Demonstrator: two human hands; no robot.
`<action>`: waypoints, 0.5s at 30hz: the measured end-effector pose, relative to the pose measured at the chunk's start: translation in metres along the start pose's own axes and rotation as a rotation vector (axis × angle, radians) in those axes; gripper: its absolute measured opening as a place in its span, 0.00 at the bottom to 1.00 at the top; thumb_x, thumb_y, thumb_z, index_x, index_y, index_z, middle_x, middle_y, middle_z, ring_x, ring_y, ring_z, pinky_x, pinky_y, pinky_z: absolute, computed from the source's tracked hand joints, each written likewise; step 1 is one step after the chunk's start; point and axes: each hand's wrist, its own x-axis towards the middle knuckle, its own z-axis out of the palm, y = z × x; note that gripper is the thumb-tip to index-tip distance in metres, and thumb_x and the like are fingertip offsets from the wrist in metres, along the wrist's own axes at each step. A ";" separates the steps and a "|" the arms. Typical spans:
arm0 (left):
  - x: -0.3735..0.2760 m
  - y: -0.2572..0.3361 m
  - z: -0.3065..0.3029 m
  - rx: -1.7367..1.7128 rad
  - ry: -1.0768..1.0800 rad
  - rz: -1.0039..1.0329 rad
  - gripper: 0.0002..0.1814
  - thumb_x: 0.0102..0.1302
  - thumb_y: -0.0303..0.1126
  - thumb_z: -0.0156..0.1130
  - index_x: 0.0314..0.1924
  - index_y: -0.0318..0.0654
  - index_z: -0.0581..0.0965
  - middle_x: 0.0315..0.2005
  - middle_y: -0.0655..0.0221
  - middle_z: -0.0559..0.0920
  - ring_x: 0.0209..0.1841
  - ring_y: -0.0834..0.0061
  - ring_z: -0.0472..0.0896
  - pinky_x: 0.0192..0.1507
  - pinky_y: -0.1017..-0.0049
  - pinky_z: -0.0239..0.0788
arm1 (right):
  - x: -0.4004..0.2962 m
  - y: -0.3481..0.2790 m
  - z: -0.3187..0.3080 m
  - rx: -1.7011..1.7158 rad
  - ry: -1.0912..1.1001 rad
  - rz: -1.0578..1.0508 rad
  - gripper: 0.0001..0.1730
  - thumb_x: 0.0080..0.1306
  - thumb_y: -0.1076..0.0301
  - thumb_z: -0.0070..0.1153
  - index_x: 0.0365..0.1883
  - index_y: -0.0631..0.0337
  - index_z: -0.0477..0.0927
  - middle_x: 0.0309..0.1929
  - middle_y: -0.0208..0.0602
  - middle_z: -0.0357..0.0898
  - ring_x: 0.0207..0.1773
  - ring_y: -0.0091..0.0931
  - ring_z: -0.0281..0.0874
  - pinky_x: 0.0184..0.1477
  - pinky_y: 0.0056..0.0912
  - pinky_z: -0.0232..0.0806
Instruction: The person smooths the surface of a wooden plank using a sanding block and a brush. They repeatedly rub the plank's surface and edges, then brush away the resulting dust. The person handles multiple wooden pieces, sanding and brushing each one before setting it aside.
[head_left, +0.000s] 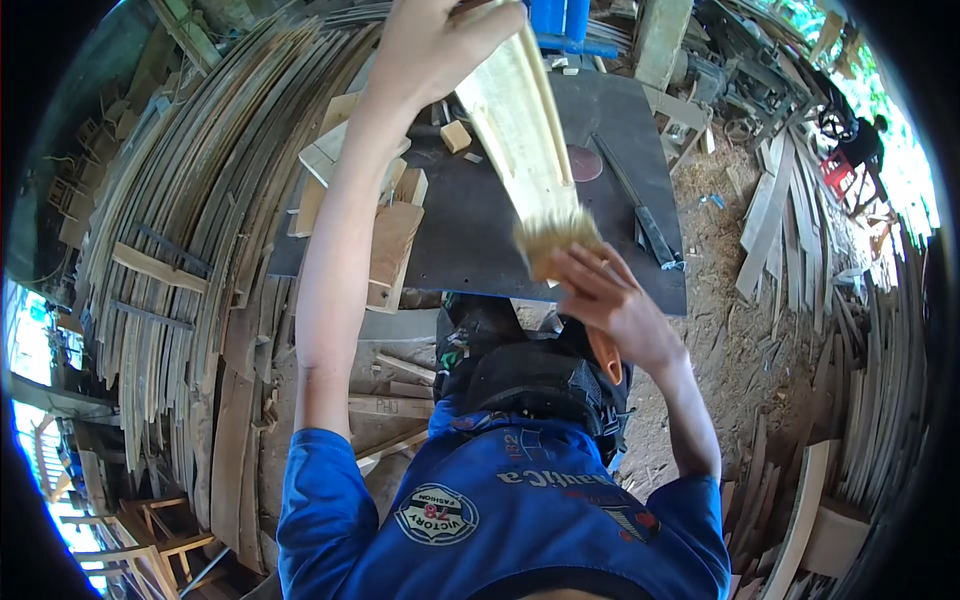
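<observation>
My right hand (611, 296) grips a wide brush (547, 236) with pale bristles and an orange handle, held low over the near edge of the dark worktable. The bristles touch or overlap the lower end of a pale wooden piece (517, 127) with raised side edges. At the top of the view, my left hand (450, 45) holds the upper end of this piece, which slants up above the table. Below it on the table lie a small wood block (455, 137), a reddish round disc (584, 163) and a long dark tool (637, 202), its kind unclear.
Wood blocks (394, 240) lie at the dark worktable's (465, 247) left side. Long boards (187, 172) are stacked on the left; more planks (772, 210) lean at the right. Blue objects (559, 22) stand at the far edge. A person (870, 146) is in the far right background.
</observation>
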 end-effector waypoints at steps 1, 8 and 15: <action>-0.001 0.001 -0.007 0.062 0.002 -0.026 0.13 0.58 0.28 0.60 0.44 0.34 0.76 0.35 0.67 0.79 0.40 0.77 0.76 0.45 0.76 0.66 | -0.006 -0.001 0.007 0.007 -0.087 -0.016 0.06 0.52 0.71 0.57 0.30 0.55 0.80 0.59 0.35 0.68 0.64 0.33 0.64 0.62 0.36 0.61; 0.004 0.000 -0.012 -0.007 -0.130 -0.119 0.16 0.57 0.28 0.63 0.46 0.36 0.74 0.43 0.68 0.77 0.49 0.78 0.72 0.53 0.76 0.62 | 0.026 0.012 -0.028 0.209 -0.094 -0.126 0.11 0.49 0.73 0.55 0.33 0.55 0.76 0.54 0.28 0.71 0.58 0.33 0.69 0.59 0.39 0.65; 0.002 0.004 -0.016 -0.150 -0.195 -0.076 0.17 0.53 0.25 0.62 0.45 0.37 0.74 0.39 0.71 0.75 0.46 0.79 0.72 0.51 0.76 0.63 | 0.063 -0.002 -0.071 -0.019 0.398 -0.200 0.08 0.47 0.70 0.58 0.28 0.56 0.77 0.62 0.28 0.66 0.65 0.36 0.62 0.66 0.40 0.58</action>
